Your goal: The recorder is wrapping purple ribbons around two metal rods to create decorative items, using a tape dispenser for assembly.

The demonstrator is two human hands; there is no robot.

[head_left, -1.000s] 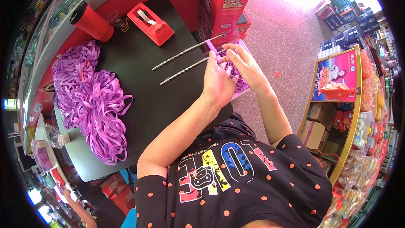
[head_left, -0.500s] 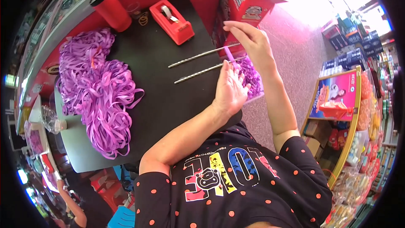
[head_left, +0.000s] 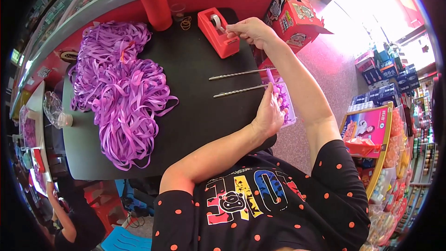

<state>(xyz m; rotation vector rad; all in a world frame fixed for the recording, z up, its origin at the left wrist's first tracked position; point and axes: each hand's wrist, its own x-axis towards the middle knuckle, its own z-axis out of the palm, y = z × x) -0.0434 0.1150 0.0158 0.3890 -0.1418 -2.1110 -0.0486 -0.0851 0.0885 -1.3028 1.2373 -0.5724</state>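
Note:
Two thin metal rods with twisted shafts (head_left: 241,92) stick out side by side over the black table. A purple ribbon (head_left: 270,75) is wrapped across both near their right ends. My left hand (head_left: 269,114) is closed on this ribbon beside the nearer rod; part of its grip is hidden. Beyond the rods, my right hand (head_left: 253,32) pinches at the front of a red tape dispenser (head_left: 218,35), by the tape end; the clear tape hardly shows. Under and beside my left hand is a clear plastic box (head_left: 291,111) holding purple ribbon pieces.
A large heap of purple ribbon (head_left: 125,97) covers the table's left side. A red tumbler (head_left: 155,7), a small clear cup (head_left: 178,11) and rubber bands (head_left: 186,23) stand at the back. A red carton (head_left: 297,18) is beyond the table; a goods shelf (head_left: 381,144) stands right.
My right hand has left the ribbon on the rods and reached to the tape dispenser. My left hand has turned and its fingers have closed in. The view has shifted, moving the table scene rightward.

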